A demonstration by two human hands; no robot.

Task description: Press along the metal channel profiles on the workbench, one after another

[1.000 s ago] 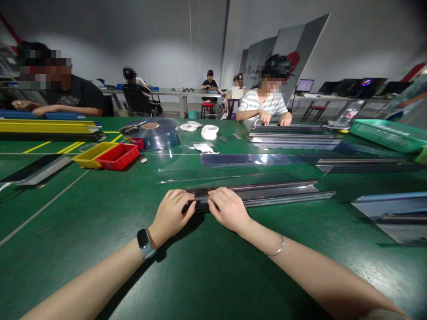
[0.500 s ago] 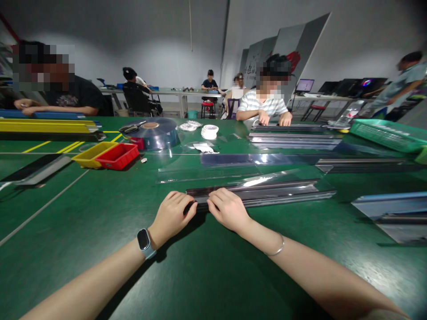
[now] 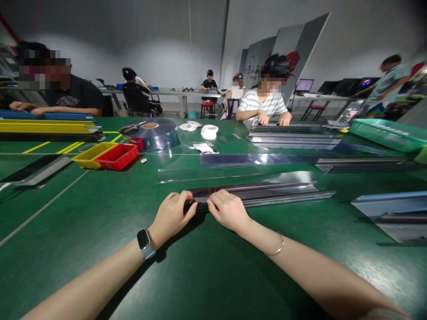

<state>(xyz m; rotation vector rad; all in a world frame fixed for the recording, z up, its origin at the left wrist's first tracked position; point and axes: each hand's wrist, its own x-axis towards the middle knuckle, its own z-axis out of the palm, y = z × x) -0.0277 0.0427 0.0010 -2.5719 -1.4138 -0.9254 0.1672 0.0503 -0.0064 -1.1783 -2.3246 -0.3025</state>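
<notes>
A long black channel-shaped profile (image 3: 276, 196) lies on the green table in front of me, pointing off to the right. My left hand (image 3: 174, 212) is closed round its left end, thumb at the near side and fingers over the top. Just to the right, my right hand (image 3: 230, 210) is closed on the same profile, with its fingertips over the channel. A clear plastic strip (image 3: 289, 177) runs along the profile, its right part standing up and catching the light. What lies under my fingers is hidden.
Beyond the profile lie loose clear strips (image 3: 207, 174) and more profiles (image 3: 296, 141). A film roll (image 3: 160, 135) with scissors (image 3: 133, 127), a yellow bin (image 3: 87, 159) and a red bin (image 3: 117, 158) stand left. A green basket (image 3: 388, 135) sits right. Co-workers sit across the table.
The clear strip's right part has shifted against the profile and now bulges up near the far right end. Both my hands stay almost in place. A person at the far right has moved left.
</notes>
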